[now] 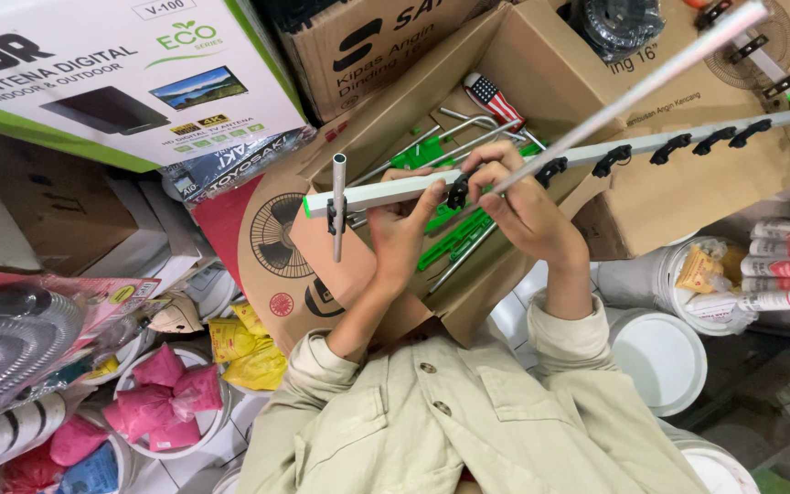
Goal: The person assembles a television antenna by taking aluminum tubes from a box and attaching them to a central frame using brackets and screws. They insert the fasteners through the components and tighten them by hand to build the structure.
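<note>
Risk first — that long silver rod [628, 96] sticks far out past the right hand [525, 209], up toward the stacked cardboard boxes [688, 183]. Held only at its near end, it could swing or snag there, I'd say, and twist out of the black clip [458, 190] it meets on the boom. The white antenna boom [541, 165] is itself long and held only near its left end, so its far green-tipped end looks liable to dip or tip.

Now the hands. The left hand [401, 218] is curled closed around the boom from below, fingers wrapped over the bar just right of the short upright rod [338, 207] already clipped across it. The right hand is pinched shut on the near end of the silver rod, thumb and fingertips pressing it at the clip, close beside the left hand.

Boom and rod hover in mid-air above an open cardboard box [395, 110] — more silver rods and green plastic parts [454, 240] lie inside. Below, white buckets [658, 352] and pink packets [162, 402] crowd the floor.
</note>
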